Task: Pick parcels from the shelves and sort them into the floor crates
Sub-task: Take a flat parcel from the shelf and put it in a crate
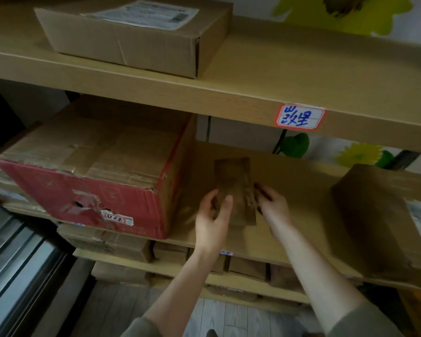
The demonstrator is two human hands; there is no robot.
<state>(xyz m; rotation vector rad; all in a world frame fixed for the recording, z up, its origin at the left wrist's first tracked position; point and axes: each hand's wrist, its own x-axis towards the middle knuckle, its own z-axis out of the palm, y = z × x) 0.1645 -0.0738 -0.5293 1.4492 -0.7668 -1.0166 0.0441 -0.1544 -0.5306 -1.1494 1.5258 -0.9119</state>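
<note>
Midway up a set of wooden shelves, a small brown parcel (235,183) is seen lying on the middle shelf (301,181), near the centre of the frame. It is gripped from both sides. The left hand (212,217) is curled round its nine o'clock edge, thumb on top, while its three o'clock edge is pinched by the bent fingers of the right hand (274,209); finer detail is lost to blur.

At nine o'clock from the parcel, a large red-fronted carton (95,181) with torn tape is set on the same shelf, close beside it. At three o'clock, well apart, a plain brown box (379,215) is placed. A flat carton (131,37) bearing a paper slip is seen on the upper shelf at eleven o'clock, and a red-bordered handwritten label (300,117) is stuck to that shelf's edge at one o'clock. More parcels (248,266) are stacked on the lower shelves at six o'clock
</note>
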